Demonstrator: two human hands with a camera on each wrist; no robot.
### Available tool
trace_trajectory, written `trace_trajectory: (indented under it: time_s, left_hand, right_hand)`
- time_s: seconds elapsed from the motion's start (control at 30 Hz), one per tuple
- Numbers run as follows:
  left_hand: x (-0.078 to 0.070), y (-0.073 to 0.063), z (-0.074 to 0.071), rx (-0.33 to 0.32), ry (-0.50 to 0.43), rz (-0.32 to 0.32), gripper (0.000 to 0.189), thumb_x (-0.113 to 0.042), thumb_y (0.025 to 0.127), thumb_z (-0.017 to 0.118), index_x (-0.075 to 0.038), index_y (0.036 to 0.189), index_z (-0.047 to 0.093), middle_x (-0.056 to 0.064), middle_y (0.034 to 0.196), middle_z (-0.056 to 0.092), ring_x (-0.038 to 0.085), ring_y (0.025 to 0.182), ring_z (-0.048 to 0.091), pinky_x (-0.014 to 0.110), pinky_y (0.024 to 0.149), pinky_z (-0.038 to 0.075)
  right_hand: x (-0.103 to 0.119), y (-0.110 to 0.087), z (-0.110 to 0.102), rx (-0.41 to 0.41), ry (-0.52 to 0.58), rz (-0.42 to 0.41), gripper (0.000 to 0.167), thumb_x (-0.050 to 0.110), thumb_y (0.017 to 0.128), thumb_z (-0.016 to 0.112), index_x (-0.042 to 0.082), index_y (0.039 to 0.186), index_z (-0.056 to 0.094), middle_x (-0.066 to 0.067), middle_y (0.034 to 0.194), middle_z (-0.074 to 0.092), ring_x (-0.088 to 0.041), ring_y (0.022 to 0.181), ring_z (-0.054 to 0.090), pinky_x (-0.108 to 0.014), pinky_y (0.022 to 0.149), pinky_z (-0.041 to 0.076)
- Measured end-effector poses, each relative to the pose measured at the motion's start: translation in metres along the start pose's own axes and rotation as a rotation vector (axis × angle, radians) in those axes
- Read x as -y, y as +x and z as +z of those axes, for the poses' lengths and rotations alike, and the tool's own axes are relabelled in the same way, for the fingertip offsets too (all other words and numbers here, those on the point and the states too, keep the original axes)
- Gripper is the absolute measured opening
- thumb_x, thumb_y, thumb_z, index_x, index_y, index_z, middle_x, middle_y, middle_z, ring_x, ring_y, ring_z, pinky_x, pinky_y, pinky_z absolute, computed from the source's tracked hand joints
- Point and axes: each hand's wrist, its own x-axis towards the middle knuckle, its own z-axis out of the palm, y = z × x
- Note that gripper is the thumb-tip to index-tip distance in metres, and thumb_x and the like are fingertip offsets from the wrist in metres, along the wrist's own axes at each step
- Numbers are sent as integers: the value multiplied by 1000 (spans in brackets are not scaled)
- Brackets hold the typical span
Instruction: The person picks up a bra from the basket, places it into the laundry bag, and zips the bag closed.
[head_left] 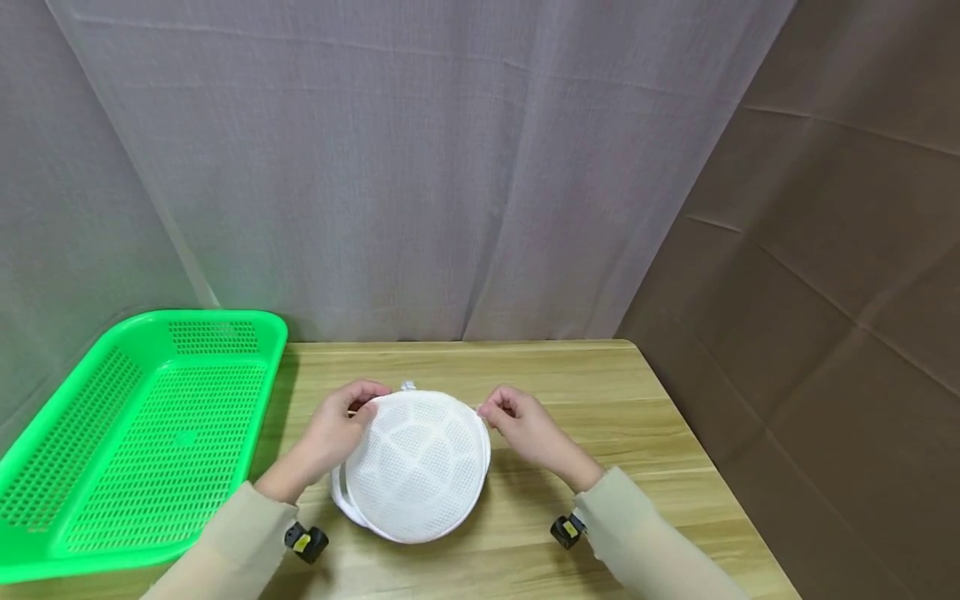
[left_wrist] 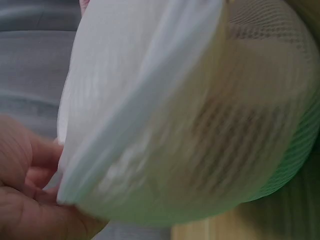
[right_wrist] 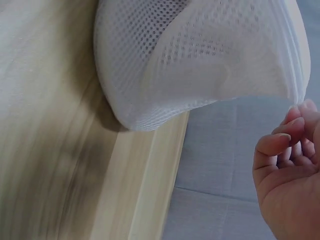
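Observation:
A round white mesh laundry bag [head_left: 420,467] is held over the wooden table, its flat patterned panel facing up in the head view. My left hand [head_left: 339,423] grips its upper left rim between thumb and fingers. At the upper right rim, my right hand [head_left: 521,423] pinches a small bit of the edge. In the right wrist view, the mesh side wall [right_wrist: 165,60] hangs down from that pinched edge. A pale band [left_wrist: 145,100] runs along the rim in the left wrist view. Whatever lies inside the bag cannot be made out clearly.
To the left stands a green plastic basket [head_left: 272,367] with slotted walls and floor. The wooden table [head_left: 600,383] reaches back to a grey curtain [head_left: 375,167]. A brown cloth wall [head_left: 840,275] borders the right side.

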Motion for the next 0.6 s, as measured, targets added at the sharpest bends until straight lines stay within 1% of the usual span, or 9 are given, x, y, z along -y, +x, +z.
trace_trajectory:
  time_s: [0.1, 0.17, 0.23, 0.3, 0.37, 0.47, 0.6]
  left_hand:
    - [-7, -1, -2, 87, 5, -16, 26, -12, 98, 56, -6, 122, 63, 6, 108, 65, 22, 98, 58, 38, 83, 48]
    - [-10, -1, -2, 143, 13, -28, 29, -22, 99, 56, -8, 123, 63, 6, 114, 65, 22, 104, 57, 41, 89, 47]
    - [-12, 0, 1, 188, 22, -34, 32, -31, 99, 55, -10, 122, 65, 5, 117, 64, 22, 109, 56, 43, 94, 45]
    - [-14, 1, 4, 217, 28, -32, 32, -37, 100, 53, -12, 115, 67, 4, 112, 64, 20, 106, 56, 43, 92, 45]
    - [-15, 1, 8, 226, 42, -22, 30, -37, 100, 52, -14, 106, 69, 3, 102, 64, 19, 97, 56, 40, 85, 46]
    - [-16, 2, 11, 226, 63, 15, 23, -32, 100, 54, -14, 98, 68, 1, 91, 62, 18, 86, 54, 35, 76, 46]
    - [-16, 1, 13, 203, 67, 59, 14, -22, 97, 59, -12, 101, 69, -1, 93, 64, 15, 86, 57, 32, 77, 48]
  right_hand:
    - [1, 2, 0, -32, 32, 2, 11, 18, 96, 61, 10, 89, 59, -5, 77, 58, -14, 67, 51, -23, 57, 43]
    - [2, 3, 1, -38, 48, 1, 8, 16, 96, 61, 9, 91, 60, -6, 79, 58, -16, 69, 53, -24, 58, 45]
    - [3, 3, 3, -27, 64, 1, 6, 14, 97, 60, 9, 94, 61, -6, 81, 59, -18, 71, 55, -25, 60, 47]
    - [5, 3, 4, -5, 78, -3, 6, 15, 97, 59, 9, 95, 61, -4, 83, 60, -20, 74, 57, -26, 63, 49]
    - [8, 3, 6, 15, 87, -10, 6, 15, 98, 59, 10, 97, 62, -3, 83, 61, -21, 75, 57, -27, 64, 49]
    - [11, 2, 8, 38, 76, -31, 10, 17, 98, 58, 9, 99, 64, -2, 84, 62, -20, 77, 58, -29, 66, 50]
    - [11, 2, 9, 50, 38, -33, 12, 17, 98, 58, 10, 100, 67, 2, 86, 65, -16, 79, 60, -30, 69, 52]
